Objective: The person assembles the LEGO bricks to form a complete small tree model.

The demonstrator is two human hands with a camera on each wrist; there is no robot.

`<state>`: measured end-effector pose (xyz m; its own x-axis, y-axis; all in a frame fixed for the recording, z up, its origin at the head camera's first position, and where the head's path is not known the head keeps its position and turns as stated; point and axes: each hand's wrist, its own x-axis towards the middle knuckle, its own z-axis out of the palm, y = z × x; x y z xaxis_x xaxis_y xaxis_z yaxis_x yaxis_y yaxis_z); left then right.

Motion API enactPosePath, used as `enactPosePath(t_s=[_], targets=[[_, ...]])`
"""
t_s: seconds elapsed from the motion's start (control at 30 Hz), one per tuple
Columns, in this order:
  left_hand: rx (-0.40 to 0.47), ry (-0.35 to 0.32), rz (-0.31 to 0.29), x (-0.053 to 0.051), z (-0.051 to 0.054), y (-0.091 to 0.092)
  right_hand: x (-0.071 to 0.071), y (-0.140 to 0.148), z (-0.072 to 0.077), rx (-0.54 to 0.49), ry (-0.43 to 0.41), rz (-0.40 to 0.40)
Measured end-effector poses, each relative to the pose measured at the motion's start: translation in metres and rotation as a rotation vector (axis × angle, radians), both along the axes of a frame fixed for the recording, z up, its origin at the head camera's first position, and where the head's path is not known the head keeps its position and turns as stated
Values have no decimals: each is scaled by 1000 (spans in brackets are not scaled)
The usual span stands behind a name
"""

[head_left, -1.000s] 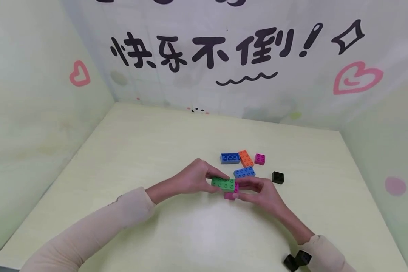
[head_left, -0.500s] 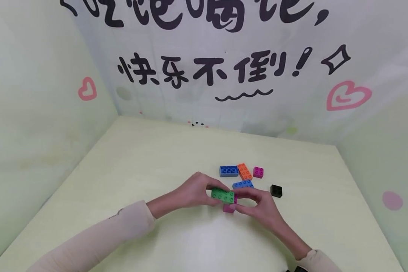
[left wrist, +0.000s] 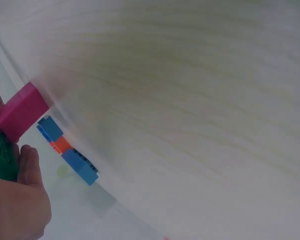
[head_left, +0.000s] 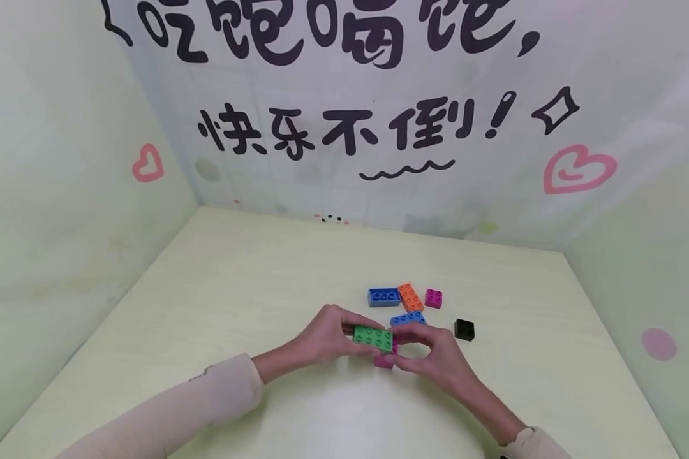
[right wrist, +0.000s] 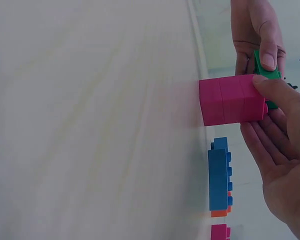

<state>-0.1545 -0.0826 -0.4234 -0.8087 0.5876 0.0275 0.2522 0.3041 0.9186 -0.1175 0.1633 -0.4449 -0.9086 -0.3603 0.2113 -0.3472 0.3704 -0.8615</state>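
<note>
In the head view, my left hand [head_left: 324, 338] pinches a green eight-stud toy brick [head_left: 373, 339] between thumb and fingers. My right hand [head_left: 436, 354] grips a pink brick stack [head_left: 384, 361] at the green brick's right end. The right wrist view shows the pink stack [right wrist: 230, 100] as several square bricks joined in a row, its near end on or close to the table. There the thumb lies along its upper end, beside the green brick [right wrist: 269, 72]. Whether green and pink are joined cannot be told, as fingers cover where they meet.
Just behind the hands lie a studded blue brick [head_left: 407, 319], an orange brick [head_left: 410, 298], an upturned blue brick [head_left: 384, 296] and a small pink brick [head_left: 434, 298]. A black brick [head_left: 464, 329] sits to the right. Printed walls enclose the table [head_left: 264, 255].
The head view has tilted up, so everything appears lower. Both hands keep their grips on the green brick and pink stack, with little shift between them. The black bricks near the right sleeve have mostly left view.
</note>
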Motion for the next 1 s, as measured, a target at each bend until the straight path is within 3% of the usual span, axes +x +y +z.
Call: enactPosePath(t_s=[0.17,0.47,0.67,0.83,1.0], targets=[[16,1,-4,-1,-4,0,-3,1,-2,10,44,45],[26,-3,-31,-2,-3,1,-3,6,4,29,-9,61],[25,-31,12,1,-12,4,-1,11,-5,15,-9,82],[-12,-31,24,4,-12,4,1,10,-9,18,-13,83],[-43,70,-23,-2,0,4,-8,12,0,34,16,88]])
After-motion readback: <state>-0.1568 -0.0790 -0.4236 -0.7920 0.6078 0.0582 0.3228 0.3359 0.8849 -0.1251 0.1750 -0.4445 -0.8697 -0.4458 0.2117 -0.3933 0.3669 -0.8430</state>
